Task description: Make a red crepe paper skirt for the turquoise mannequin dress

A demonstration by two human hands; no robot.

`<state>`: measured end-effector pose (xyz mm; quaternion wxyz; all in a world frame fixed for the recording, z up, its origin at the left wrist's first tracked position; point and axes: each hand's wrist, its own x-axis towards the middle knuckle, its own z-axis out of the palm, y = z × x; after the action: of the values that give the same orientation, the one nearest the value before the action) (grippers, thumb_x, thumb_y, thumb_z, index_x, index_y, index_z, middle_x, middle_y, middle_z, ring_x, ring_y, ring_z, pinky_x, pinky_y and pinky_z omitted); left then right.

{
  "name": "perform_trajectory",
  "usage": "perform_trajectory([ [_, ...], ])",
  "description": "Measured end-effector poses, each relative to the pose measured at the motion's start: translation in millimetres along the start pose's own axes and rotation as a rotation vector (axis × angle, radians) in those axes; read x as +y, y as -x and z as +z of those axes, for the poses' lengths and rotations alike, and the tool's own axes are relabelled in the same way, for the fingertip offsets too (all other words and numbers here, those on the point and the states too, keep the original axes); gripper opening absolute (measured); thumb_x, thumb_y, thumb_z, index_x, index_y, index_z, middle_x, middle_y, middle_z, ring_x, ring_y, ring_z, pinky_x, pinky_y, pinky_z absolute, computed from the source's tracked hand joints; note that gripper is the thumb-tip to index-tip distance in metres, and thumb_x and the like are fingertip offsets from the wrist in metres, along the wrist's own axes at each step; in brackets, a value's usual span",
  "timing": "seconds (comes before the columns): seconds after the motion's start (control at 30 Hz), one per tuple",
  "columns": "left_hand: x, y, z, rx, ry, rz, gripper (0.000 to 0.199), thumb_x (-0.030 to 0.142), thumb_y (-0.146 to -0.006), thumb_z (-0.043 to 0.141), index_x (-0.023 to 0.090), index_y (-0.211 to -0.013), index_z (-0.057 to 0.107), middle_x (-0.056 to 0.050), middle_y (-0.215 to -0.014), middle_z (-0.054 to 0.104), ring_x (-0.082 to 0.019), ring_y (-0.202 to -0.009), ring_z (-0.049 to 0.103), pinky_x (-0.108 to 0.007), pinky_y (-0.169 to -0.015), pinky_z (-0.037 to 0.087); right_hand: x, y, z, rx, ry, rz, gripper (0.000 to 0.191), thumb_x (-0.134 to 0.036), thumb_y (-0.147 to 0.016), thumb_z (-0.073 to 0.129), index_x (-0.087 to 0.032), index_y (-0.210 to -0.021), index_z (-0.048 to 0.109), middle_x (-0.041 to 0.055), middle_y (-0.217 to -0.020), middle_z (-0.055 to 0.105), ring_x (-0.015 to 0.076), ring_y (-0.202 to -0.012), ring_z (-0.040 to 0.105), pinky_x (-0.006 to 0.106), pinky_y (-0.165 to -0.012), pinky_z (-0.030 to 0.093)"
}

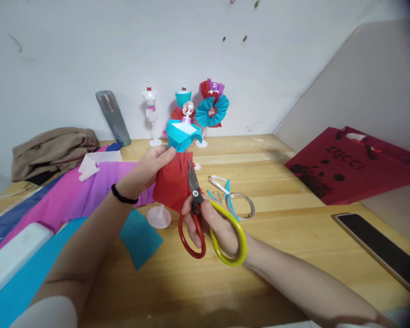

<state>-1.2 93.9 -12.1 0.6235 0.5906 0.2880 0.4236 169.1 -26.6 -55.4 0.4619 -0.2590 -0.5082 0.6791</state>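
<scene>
My left hand (157,160) is closed around the waist of a small white dress-form mannequin, tilted over the table. Blue crepe paper (181,136) wraps its bust, and a red crepe paper skirt (172,184) hangs below. Its round white base (159,217) shows under the skirt. My right hand (218,223) grips scissors (195,191) with one red and one yellow handle loop. The blades point up in front of the skirt's right side, slightly parted; whether they touch the paper I cannot tell. A blue paper piece (140,239) lies below the left hand.
Dressed mannequins and a bare one (150,107) stand by the wall, beside a spray bottle (112,117). Coloured paper sheets (112,182) and brown cloth (51,152) lie left. At right are a tape roll (252,209), paper strips, a red bag (355,166) and a phone (379,250).
</scene>
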Motion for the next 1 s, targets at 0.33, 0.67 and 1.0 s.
perform_trajectory([
  [0.33, 15.7, 7.7, 5.8, 0.052, -0.139, 0.058, 0.045, 0.058, -0.074, 0.079, 0.015, -0.084, 0.071, -0.004, -0.076, 0.073, -0.02, -0.074, 0.07, -0.026, -0.064, 0.054, -7.0, 0.8, 3.5, 0.009, 0.046, 0.011, 0.053, -0.071, -0.093, 0.053, -0.018, -0.093, 0.055, -0.0053, -0.058, 0.054, 0.0069, -0.04, 0.049, 0.018, -0.039, 0.034],
  [0.67, 20.6, 9.4, 5.4, 0.08, -0.19, 0.005, 0.033, 0.048, -0.079, 0.077, 0.017, -0.073, 0.067, 0.0, -0.062, 0.064, -0.015, -0.059, 0.06, -0.023, -0.053, 0.046, -7.8, 0.6, 4.7, 0.052, 0.107, 0.01, 0.053, -0.072, -0.092, 0.054, -0.019, -0.092, 0.055, -0.005, -0.06, 0.054, 0.0078, -0.041, 0.05, 0.02, -0.039, 0.04],
  [1.0, 23.7, 7.5, 4.5, 0.074, -0.079, 0.073, 0.051, 0.055, -0.074, 0.081, 0.02, -0.055, 0.05, 0.002, -0.051, 0.043, -0.014, -0.055, 0.052, -0.025, -0.053, 0.045, -5.2, 5.2, 4.3, 0.025, 0.072, 0.023, 0.052, -0.07, -0.093, 0.054, -0.018, -0.094, 0.056, -0.0057, -0.061, 0.053, 0.0072, -0.041, 0.051, 0.019, -0.039, 0.039],
])
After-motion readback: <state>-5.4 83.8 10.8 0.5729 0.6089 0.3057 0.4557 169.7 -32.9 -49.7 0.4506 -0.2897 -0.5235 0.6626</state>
